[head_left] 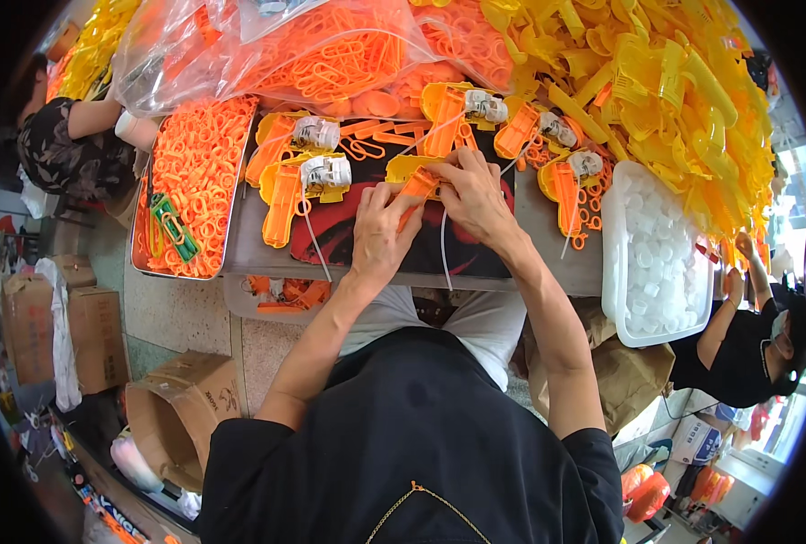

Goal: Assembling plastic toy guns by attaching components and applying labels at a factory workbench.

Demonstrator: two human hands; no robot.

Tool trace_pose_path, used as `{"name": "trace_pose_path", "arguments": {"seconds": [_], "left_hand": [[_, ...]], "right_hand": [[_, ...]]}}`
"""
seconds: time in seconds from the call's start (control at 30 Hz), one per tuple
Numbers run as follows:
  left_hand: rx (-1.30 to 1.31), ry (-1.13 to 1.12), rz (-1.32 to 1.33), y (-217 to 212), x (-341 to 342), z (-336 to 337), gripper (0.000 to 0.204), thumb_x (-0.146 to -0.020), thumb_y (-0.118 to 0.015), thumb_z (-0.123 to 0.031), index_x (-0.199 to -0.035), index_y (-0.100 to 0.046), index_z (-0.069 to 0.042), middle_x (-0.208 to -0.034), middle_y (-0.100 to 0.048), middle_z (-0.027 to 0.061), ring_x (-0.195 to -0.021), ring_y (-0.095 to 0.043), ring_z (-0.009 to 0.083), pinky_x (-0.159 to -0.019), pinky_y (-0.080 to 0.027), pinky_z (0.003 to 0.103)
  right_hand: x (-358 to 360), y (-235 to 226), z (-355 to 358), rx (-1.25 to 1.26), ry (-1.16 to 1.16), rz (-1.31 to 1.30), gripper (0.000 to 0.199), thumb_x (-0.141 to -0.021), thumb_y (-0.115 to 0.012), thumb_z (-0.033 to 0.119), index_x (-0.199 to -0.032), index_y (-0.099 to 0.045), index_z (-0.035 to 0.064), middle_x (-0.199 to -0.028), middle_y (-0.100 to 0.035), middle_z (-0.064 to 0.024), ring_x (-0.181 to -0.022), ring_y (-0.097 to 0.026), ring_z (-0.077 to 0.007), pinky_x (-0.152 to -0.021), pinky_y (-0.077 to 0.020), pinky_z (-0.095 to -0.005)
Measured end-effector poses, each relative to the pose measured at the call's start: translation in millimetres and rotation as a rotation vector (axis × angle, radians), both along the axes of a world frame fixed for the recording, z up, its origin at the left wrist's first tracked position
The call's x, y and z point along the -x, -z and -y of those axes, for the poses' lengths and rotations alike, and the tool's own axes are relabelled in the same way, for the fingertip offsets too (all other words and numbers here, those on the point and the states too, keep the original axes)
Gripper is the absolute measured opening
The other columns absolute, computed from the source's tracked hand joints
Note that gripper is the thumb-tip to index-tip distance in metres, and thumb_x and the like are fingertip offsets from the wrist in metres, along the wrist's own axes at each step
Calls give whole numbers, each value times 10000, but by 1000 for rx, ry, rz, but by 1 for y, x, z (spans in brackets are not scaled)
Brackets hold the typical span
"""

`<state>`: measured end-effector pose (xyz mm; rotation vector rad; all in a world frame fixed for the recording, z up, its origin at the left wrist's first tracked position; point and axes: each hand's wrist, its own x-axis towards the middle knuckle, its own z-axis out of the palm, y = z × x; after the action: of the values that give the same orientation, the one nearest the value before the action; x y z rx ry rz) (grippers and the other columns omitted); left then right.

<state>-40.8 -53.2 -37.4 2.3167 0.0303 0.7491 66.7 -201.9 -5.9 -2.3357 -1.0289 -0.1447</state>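
Observation:
Both hands meet over the dark red-and-black mat (484,258) at the middle of the bench. Between them is a yellow-and-orange plastic toy shell (418,185), partly covered by fingers. My left hand (385,227) grips its orange part from the left, fingers closed. On the right side, my right hand (473,195) pinches its upper end. A thin white tube (444,249) hangs below the shell. Similar half-built toy shells, each with a pale mechanism, lie around: one at the left (283,204), one at the right (561,195), and several behind.
A metal tray (178,275) of orange rings, with a green tool (172,227) on top, lies left. Right stands a white bin (613,272) of translucent caps. Yellow shells (684,100) and a clear bag (176,54) of orange parts pile up behind. People sit at both sides.

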Motion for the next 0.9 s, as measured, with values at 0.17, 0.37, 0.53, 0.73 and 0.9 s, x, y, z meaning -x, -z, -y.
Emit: {"name": "trace_pose_path", "arguments": {"seconds": [0.17,0.37,0.53,0.73,0.9], "left_hand": [[99,162,-52,-7,-1,-23,198,-847,-761,-85,-1038,-733,-43,-1025,-614,109,-958,-579,306,-862,-487,394],[446,127,-152,4,-4,-32,189,-902,-741,-137,-1063,-764,-40,-1083,-671,116,-1070,-605,284,-956,-468,361],[171,-33,-10,9,-3,-10,193,-880,-766,-133,-1061,-778,-66,-1131,-692,78,-1024,-580,276,-928,-476,369],[87,-66,58,14,-3,-6,217,-842,-790,-78,-1060,-785,-79,-1160,-683,82,-1007,-577,285,-918,-480,375],[20,-58,29,10,0,-5,248,-826,-787,-56,-1073,-782,-81,-1151,-670,91,-1000,-572,296,-903,-483,385]], "right_hand": [[8,-2,27,-41,58,138,293,-895,-678,134,-1180,-735,94,-1167,-622,-89,-1126,-555,-276,-960,-392,-419],[31,7,25,-52,15,56,362,-964,-653,145,-1325,-657,112,-1306,-575,-132,-1173,-547,-323,-987,-430,-455],[34,6,23,23,36,107,368,-961,-658,150,-1326,-651,105,-1320,-563,-145,-1197,-531,-339,-957,-471,-463],[34,7,17,10,57,57,337,-947,-670,152,-1278,-682,87,-1321,-569,-139,-1196,-528,-340,-969,-483,-463],[32,8,16,29,58,75,310,-944,-673,160,-1243,-695,82,-1319,-578,-136,-1193,-532,-334,-979,-471,-453]]}}
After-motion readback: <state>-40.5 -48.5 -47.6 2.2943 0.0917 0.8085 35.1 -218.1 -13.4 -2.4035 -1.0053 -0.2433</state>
